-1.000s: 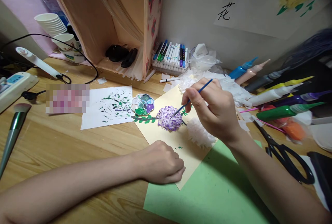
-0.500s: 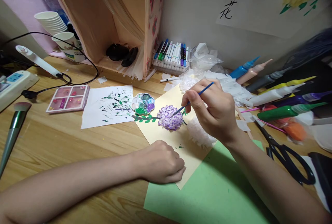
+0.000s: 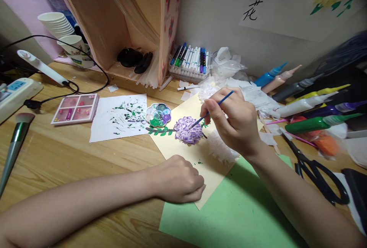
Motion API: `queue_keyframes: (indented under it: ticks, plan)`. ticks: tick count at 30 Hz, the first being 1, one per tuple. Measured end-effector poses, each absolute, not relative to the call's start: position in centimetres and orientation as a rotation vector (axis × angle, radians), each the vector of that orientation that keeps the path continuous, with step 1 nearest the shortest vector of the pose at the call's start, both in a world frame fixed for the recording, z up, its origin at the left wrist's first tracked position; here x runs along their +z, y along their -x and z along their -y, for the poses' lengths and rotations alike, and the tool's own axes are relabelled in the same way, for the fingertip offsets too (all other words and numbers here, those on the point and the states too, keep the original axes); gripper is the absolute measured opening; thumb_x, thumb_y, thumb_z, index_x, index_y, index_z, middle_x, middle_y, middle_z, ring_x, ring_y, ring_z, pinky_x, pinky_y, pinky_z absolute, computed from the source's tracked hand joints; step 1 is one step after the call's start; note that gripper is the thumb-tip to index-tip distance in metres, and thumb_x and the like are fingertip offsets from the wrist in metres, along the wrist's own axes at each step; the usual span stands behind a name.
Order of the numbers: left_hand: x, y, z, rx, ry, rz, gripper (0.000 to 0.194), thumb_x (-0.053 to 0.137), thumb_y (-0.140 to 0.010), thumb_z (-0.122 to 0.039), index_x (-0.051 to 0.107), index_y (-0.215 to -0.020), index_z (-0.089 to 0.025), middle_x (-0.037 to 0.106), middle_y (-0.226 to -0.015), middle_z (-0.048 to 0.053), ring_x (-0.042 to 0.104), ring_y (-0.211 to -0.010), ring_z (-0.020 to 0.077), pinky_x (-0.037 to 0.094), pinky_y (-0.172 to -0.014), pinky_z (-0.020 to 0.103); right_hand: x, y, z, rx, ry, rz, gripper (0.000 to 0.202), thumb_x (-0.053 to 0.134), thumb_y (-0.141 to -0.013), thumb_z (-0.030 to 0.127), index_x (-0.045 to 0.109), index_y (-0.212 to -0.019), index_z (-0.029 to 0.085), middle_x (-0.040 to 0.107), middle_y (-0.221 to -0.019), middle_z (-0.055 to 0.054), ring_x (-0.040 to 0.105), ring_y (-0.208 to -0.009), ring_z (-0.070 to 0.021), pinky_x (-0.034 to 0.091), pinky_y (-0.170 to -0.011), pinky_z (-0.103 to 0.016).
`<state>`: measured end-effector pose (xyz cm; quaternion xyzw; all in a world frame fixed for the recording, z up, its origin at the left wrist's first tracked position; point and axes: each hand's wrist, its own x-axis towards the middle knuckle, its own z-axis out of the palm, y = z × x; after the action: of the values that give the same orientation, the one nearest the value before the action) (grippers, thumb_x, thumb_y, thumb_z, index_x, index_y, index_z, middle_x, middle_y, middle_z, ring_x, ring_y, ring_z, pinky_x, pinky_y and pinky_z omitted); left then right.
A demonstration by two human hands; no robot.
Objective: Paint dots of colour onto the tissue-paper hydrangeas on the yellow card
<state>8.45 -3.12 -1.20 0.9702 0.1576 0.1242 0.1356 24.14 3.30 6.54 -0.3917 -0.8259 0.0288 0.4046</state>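
My right hand [image 3: 233,121] pinches a thin blue paintbrush [image 3: 226,97], its tip on a round purple-and-white paper flower [image 3: 187,130]. The flower sits on a cream sheet [image 3: 169,146], with a painted green leafy stem [image 3: 162,131] to its left. A white ruffled flower [image 3: 220,146] lies under and beside my right hand. My left hand [image 3: 180,181] rests curled on the sheet's near edge, fingers folded under; whether anything is inside is hidden. A flower-shaped paint palette [image 3: 158,115] with green and purple paint stands just beyond the stem.
Green paper [image 3: 229,209] lies under the cream sheet. To the left are a paint-smeared white paper [image 3: 104,118], a pink four-pane case [image 3: 75,109] and a large makeup-style brush [image 3: 14,148]. At right are black scissors [image 3: 312,167] and several paint bottles [image 3: 318,123]. Markers [image 3: 190,60] stand behind.
The blue brush's handle end has tilted slightly left and my right hand has shifted a touch. My left hand stays in place.
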Motion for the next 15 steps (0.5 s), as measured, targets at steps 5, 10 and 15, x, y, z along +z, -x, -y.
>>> queue_keyframes:
  ticks: [5, 10, 15]
  plan:
    - [-1.22, -8.41, 3.13, 0.374, -2.815, -0.454, 0.028, 0.046, -0.084, -0.025, 0.052, -0.058, -0.018, 0.060, -0.053, -0.001, 0.053, -0.046, 0.0129, 0.029, -0.044, 0.027, 6.32, -24.08, -3.43, 0.098, 0.999, 2.108, 0.033, 0.039, -0.094, 0.030, 0.054, -0.066, 0.021, 0.058, -0.057, 0.001, 0.053, -0.060, -0.0131, 0.039, -0.074, -0.033]
    - [-1.20, -8.44, 3.14, 0.356, -2.807, -0.462, 0.029, 0.045, -0.085, -0.025, 0.052, -0.058, -0.019, 0.058, -0.052, -0.001, 0.051, -0.046, 0.0129, 0.030, -0.045, 0.027, 6.36, -24.13, -3.41, 0.112, 0.991, 2.091, 0.034, 0.037, -0.094, 0.030, 0.055, -0.066, 0.021, 0.059, -0.057, 0.001, 0.054, -0.062, -0.0137, 0.039, -0.075, -0.033]
    - [-1.20, -8.45, 3.14, 0.355, -2.809, -0.463, 0.028, 0.045, -0.085, -0.025, 0.053, -0.058, -0.019, 0.058, -0.052, -0.001, 0.050, -0.045, 0.0132, 0.029, -0.044, 0.027, 6.39, -24.23, -3.50, 0.134, 1.016, 2.106, 0.034, 0.039, -0.094, 0.031, 0.055, -0.066, 0.021, 0.058, -0.056, 0.001, 0.053, -0.060, -0.0130, 0.039, -0.074, -0.034]
